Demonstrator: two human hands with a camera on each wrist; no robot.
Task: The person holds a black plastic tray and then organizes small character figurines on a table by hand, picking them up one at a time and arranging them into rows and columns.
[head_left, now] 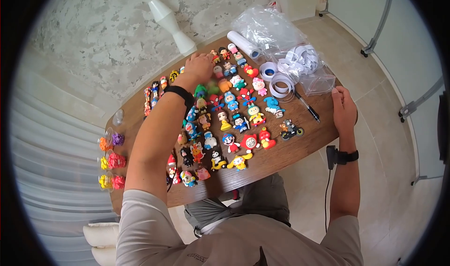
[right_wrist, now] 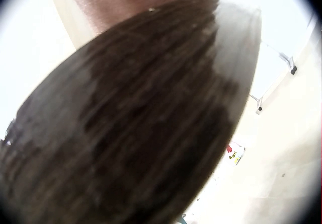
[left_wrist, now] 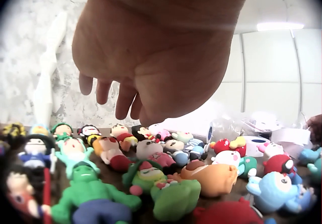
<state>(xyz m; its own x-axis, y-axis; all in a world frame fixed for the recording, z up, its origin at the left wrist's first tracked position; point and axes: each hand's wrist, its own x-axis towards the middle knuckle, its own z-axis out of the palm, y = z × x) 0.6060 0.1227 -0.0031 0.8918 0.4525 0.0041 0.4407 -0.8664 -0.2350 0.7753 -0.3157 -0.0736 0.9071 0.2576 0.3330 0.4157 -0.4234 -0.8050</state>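
Over the back of the wooden table, the left hand (head_left: pixel 199 65) reaches above rows of small coloured figures. The left wrist view shows that hand (left_wrist: pixel 156 63) with its fingers pointing down and nothing visible in them. Below it lie a green muscular figure (left_wrist: pixel 90 194), an orange figure (left_wrist: pixel 209 176) and a light blue one (left_wrist: pixel 271 190). At the table's right edge rests the right hand (head_left: pixel 344 106), its fingers loosely bent, holding nothing visible. The right wrist view has mostly the dark tabletop (right_wrist: pixel 146 103), with part of the right hand or wrist (right_wrist: pixel 131 2) at the top.
Clear plastic bags (head_left: pixel 269 25), a white roll (head_left: pixel 243 44), tape rolls (head_left: pixel 281 86) and a black pen (head_left: pixel 307 107) lie on the right side. Small cups with coloured pieces (head_left: pixel 117 161) stand at the left edge. A motorcycle figure (head_left: pixel 291 129) lies near the front.
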